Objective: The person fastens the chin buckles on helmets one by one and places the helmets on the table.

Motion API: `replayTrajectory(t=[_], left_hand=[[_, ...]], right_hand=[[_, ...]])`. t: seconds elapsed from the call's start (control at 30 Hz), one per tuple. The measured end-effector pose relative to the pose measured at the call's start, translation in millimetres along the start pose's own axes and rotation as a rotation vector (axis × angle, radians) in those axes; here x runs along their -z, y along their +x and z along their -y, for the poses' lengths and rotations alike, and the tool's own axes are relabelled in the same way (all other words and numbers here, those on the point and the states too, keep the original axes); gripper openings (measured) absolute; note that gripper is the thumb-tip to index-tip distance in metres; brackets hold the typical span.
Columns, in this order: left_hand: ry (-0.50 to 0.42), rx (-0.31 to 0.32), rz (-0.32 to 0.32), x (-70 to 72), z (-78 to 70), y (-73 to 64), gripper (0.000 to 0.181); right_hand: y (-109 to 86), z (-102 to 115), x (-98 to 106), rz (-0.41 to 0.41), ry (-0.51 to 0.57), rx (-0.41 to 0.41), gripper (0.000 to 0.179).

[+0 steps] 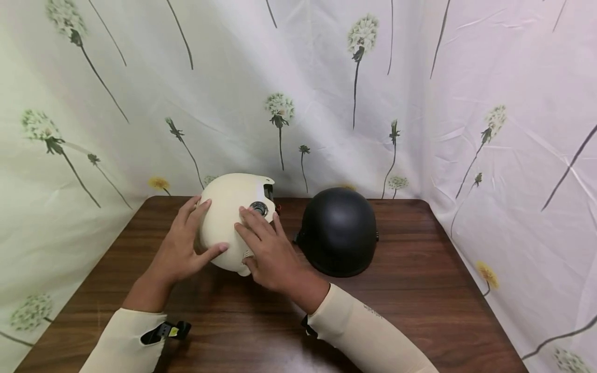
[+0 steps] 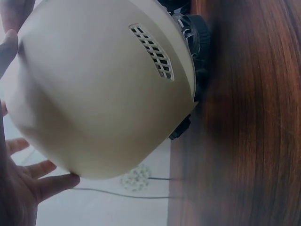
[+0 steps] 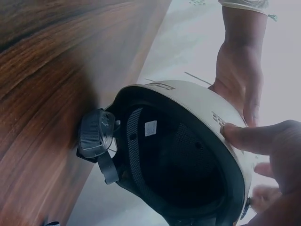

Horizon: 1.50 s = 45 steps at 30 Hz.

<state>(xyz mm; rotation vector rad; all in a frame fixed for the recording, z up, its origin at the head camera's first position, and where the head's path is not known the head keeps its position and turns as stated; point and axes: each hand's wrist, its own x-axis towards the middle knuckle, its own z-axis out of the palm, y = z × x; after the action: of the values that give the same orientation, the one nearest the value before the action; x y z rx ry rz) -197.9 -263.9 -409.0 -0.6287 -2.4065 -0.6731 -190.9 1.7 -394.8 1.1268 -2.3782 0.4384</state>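
A cream helmet [image 1: 229, 199] is tilted on its side above the wooden table, with its opening toward the right. My left hand [image 1: 179, 251] touches the left part of the shell, fingers and thumb spread. Across the right side lies my right hand [image 1: 272, 254]; its fingers extend near a round black fitting [image 1: 258, 209]. In the right wrist view, that hand's thumb presses the shell beside a vent near the rim, and the dark lining [image 3: 174, 150] shows. A ridged adjuster dial [image 3: 95, 134] hangs close to the tabletop. Another vent grille [image 2: 153, 52] appears in the left wrist view.
A black helmet [image 1: 340, 228] sits dome up on the table [image 1: 396, 305], just right of my right hand. Behind and along both sides hangs a white curtain [image 1: 322, 72] printed with dandelions.
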Motion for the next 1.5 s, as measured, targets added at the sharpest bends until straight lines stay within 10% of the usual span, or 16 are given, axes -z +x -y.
replayTrajectory(t=[0.43, 1.5], left_hand=[[-0.032, -0.007, -0.005, -9.3, 3.6, -7.1, 0.116], [-0.094, 0.006, 0.013, -22.7, 2.3, -14.7, 0.119]], right_hand=[[-0.8, -12.6, -2.4, -0.007, 0.203, -0.108, 0.098], [-6.3, 0.7, -12.9, 0.054, 0.225, -0.015, 0.107]])
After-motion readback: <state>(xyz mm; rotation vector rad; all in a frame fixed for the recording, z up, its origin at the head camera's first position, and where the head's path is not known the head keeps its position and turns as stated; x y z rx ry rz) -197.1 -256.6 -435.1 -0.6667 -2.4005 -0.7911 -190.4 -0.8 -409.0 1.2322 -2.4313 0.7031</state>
